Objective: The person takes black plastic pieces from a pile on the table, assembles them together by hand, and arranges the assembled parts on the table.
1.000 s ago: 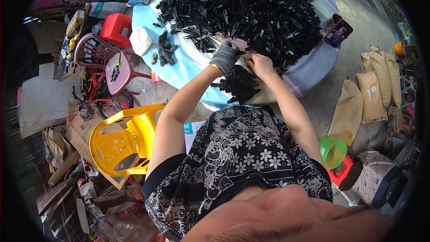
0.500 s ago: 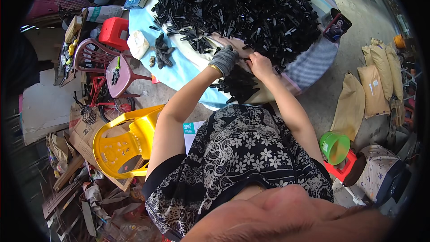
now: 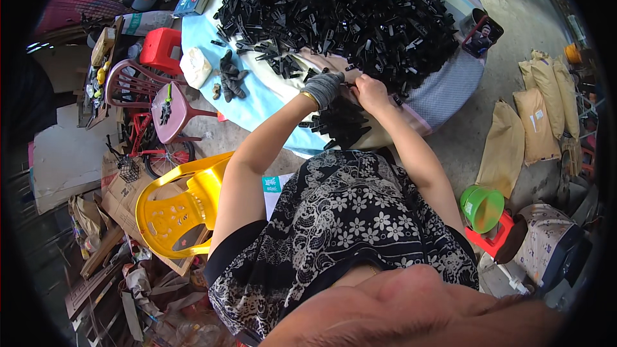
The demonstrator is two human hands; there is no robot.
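Note:
A big heap of black plastic clips (image 3: 347, 19) covers the far part of the cloth-covered table (image 3: 283, 122). My left hand (image 3: 323, 88), in a grey glove, is closed at the heap's near edge. Close beside it, my bare right hand (image 3: 371, 94) has its fingers pinched together. A small black piece, apparently one of the clips, shows between the two hands; fingers cover most of it. Just below them, a smaller pile of black clips (image 3: 344, 127) lies near the table's front edge. Some loose clips (image 3: 283, 64) are scattered left of the heap.
On the table's left lie dark gloves (image 3: 230, 77), a white crumpled bag (image 3: 196, 67) and a blue box (image 3: 193, 0). A phone (image 3: 482, 36) leans at the right edge. Yellow chair (image 3: 173, 215) and pink chair (image 3: 172, 112) stand left; tan sacks (image 3: 536, 125) and a green bucket (image 3: 482, 209) stand right.
My left hand has turned slightly, its fingers now tucked lower beside the right hand. The right hand has shifted a little to the left. The piles look the same.

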